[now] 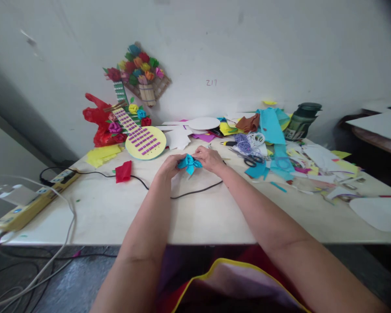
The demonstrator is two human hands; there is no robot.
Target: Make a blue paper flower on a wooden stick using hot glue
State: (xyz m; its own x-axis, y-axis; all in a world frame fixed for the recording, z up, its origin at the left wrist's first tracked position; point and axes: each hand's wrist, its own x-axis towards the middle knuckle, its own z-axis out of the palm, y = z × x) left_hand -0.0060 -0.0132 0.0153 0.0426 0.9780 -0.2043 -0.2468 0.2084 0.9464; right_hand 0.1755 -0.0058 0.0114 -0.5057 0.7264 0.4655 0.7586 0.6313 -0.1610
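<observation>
The left hand [170, 166] and right hand [211, 160] each had fingers pinching the blue flower-shaped piece [190, 164] — one at either side — over the middle of the worktop [211, 221]. A light, even hold seemed best: its thin folds would likely crease or tear under a hard pull, so steadying with one hand while the other worked looked wise. Open room lay toward the near edge, though a black cord [195, 193] crossed it. To the right, scissors [254, 161] and scraps [322, 158] crowded the way; to the left lay a red piece [123, 171].
</observation>
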